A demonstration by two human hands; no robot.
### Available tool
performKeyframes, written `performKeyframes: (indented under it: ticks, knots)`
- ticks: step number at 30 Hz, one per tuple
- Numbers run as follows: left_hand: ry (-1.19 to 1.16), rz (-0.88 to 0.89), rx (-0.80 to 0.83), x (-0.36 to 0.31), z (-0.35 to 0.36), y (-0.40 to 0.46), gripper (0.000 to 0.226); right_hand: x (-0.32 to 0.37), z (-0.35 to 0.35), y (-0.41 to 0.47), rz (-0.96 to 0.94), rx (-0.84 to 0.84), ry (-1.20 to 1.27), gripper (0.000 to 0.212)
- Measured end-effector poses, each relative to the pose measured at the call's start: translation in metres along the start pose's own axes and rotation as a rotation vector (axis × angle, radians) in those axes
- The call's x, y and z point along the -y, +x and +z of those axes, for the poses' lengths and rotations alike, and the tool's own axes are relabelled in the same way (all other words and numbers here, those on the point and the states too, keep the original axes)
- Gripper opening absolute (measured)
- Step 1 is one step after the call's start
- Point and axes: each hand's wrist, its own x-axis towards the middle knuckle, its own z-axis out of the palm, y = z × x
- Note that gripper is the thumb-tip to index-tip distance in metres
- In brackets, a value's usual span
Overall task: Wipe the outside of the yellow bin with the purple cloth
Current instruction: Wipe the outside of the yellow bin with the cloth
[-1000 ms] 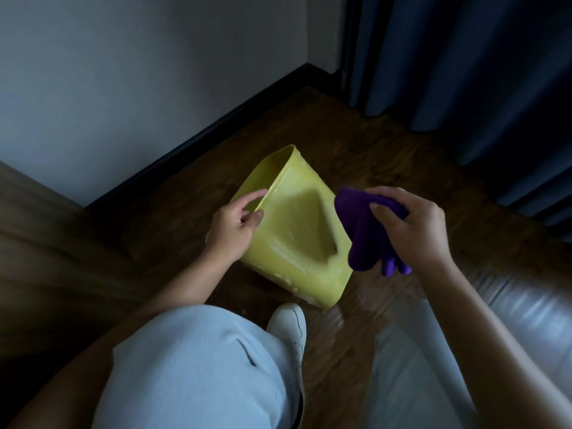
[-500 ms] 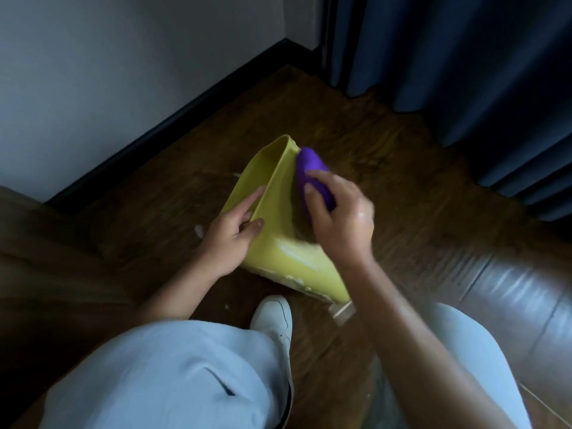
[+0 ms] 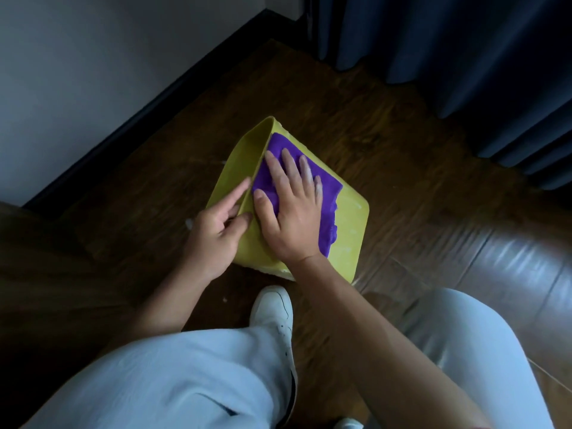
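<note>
The yellow bin (image 3: 349,230) lies tipped on the wooden floor, with one broad outer side facing up. The purple cloth (image 3: 329,188) is spread flat over the upper part of that side. My right hand (image 3: 294,212) rests palm down on the cloth with its fingers spread, pressing it against the bin. My left hand (image 3: 213,233) grips the bin's left edge, with the thumb against the upper side and the fingers on the left face. The bin's opening is hidden.
A white shoe (image 3: 272,311) stands just below the bin, between my legs in light trousers. A brown leather sofa (image 3: 510,274) is at the right and dark blue curtains (image 3: 464,57) hang behind. A white wall with dark skirting (image 3: 148,109) runs along the left.
My right hand carried the bunched cloth from beside the bin onto its upper side, then flattened out, so the cloth now lies spread. My left hand has kept hold of the bin's edge.
</note>
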Motion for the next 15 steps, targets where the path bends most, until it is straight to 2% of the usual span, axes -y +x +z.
performKeyframes:
  ticks: [6,10,15]
  knots:
    - [-0.088,-0.016,-0.07,0.012,-0.002,0.001,0.056,-0.048,-0.004,-0.015,0.238,0.069,-0.112,0.058]
    - [-0.077,-0.019,-0.069,0.012,-0.002,0.002,0.054,-0.085,-0.012,-0.032,0.459,0.018,-0.117,0.061]
    - [-0.109,-0.053,-0.061,0.012,-0.004,0.003,0.052,-0.105,-0.014,-0.038,0.55,-0.015,-0.179,0.062]
